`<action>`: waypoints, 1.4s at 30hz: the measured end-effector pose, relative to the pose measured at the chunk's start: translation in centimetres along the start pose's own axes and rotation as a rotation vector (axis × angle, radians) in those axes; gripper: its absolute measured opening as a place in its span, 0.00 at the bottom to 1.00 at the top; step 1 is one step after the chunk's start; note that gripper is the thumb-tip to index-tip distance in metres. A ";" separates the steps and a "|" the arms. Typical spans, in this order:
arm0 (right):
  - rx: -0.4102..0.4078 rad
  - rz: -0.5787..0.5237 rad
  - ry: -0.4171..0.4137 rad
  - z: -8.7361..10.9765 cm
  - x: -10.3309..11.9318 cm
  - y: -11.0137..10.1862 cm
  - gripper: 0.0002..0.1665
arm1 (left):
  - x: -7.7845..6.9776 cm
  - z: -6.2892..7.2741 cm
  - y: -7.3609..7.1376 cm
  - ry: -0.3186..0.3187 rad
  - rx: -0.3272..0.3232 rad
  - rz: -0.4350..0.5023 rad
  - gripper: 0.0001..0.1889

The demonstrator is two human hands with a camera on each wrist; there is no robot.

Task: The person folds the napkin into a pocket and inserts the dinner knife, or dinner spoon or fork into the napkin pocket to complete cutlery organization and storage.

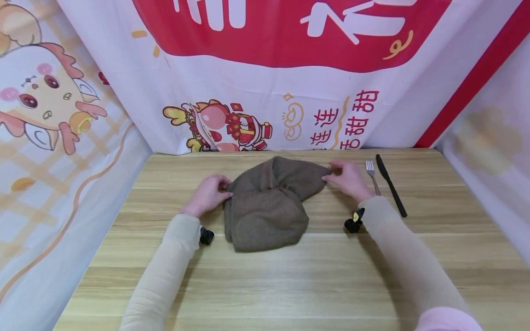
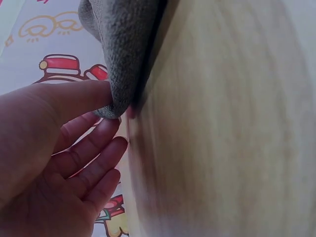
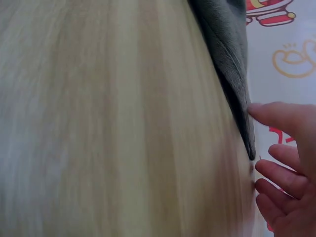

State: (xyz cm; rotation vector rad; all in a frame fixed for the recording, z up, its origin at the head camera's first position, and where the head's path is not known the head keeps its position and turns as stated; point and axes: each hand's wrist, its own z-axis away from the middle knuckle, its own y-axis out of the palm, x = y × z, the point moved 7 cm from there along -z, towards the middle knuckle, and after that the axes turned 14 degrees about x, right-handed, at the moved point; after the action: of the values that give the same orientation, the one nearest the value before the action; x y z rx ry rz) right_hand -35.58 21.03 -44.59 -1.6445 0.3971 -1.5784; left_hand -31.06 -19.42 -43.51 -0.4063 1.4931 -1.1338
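Observation:
A brown cloth [image 1: 269, 216] with a soft nap lies in loose folds on the wooden table, its upper flap stretching out to a point on the right. My left hand [image 1: 209, 194] pinches its left edge; in the left wrist view the thumb [image 2: 86, 98] presses on the cloth [image 2: 129, 44] with fingertips right below. At the pointed right end is my right hand [image 1: 348, 178]. The right wrist view shows its thumb [image 3: 269, 112] touching the edge of the cloth [image 3: 224, 39], while the other fingers are spread apart from the thumb near the tip.
A fork [image 1: 372, 174] and a black knife [image 1: 391, 185] lie to the right, just beyond my right hand. Printed fabric [image 1: 265, 101] hangs along the table's back edge and at both sides. The wooden table [image 1: 265, 289] extends in front of the cloth.

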 end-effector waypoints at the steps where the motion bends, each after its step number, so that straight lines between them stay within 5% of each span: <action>1: 0.001 0.003 0.003 -0.2 0.1 0.2 0.37 | -0.1 0.0 0.0 0.007 -0.004 -0.003 0.14; 10: 0.061 0.027 -0.007 -0.6 1.3 0.5 0.32 | -1.2 1.0 -0.4 0.042 -0.002 0.110 0.11; 18: 0.117 0.116 -0.053 1.3 1.5 -0.5 0.11 | -2.1 2.2 -1.0 0.061 0.016 0.146 0.08; 23: 0.052 0.038 -0.016 3.1 1.4 -3.4 0.15 | -1.8 2.5 -1.0 0.042 0.039 0.152 0.08; 33: -0.066 -0.212 0.007 6.0 1.6 -8.7 0.22 | -1.4 2.9 0.9 0.008 0.231 0.156 0.11; 37: -0.089 -0.252 0.020 6.8 1.6 -9.9 0.24 | -1.8 2.8 0.4 0.069 0.187 0.215 0.09; 42: -0.152 -0.282 0.015 8.2 2.0 -11.9 0.27 | -1.9 3.4 -1.9 0.116 0.018 0.288 0.06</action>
State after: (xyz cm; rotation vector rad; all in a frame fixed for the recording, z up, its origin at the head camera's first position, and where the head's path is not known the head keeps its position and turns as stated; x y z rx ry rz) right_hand -31.04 29.72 -33.81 -1.8706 0.3098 -1.8049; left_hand -28.05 -20.23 -40.47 -0.1081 1.5832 -0.9531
